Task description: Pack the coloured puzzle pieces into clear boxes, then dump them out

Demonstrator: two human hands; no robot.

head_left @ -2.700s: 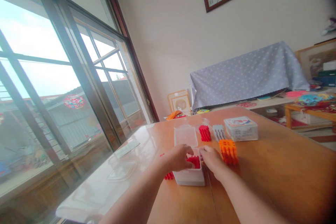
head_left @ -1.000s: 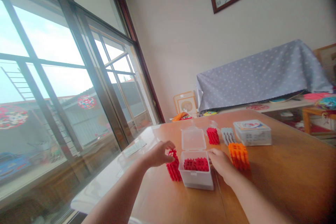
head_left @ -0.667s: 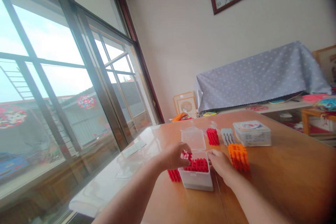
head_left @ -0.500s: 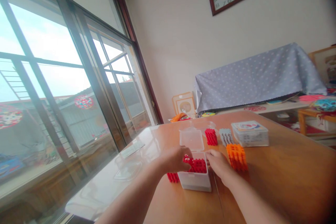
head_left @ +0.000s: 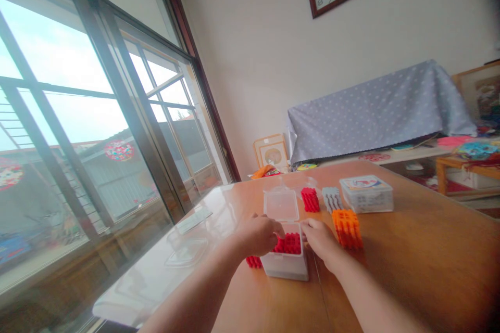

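Observation:
A clear plastic box (head_left: 285, 266) with its lid (head_left: 281, 205) folded back stands before me, holding red lattice-like plastic blocks (head_left: 292, 243). Over its left rim reaches my left hand (head_left: 261, 234), fingers curled down onto a red block at the left inside; the fingertips are partly hidden. At the right wall, my right hand (head_left: 318, 237) grips the box's edge, thumb near the rim. Another red block stack (head_left: 253, 261) lies against the box's left side, partly covered by my left wrist.
Behind the box stand a red stack (head_left: 310, 200), a grey stack (head_left: 332, 200) and an orange stack (head_left: 347, 229). A closed clear box (head_left: 367, 195) sits farther right. A transparent lid (head_left: 186, 253) lies at the left, near the windows.
My left hand has lowered the red block, which was visible in its fingers, into the box among the others. My right hand stays at the box's side. The view has shifted slightly.

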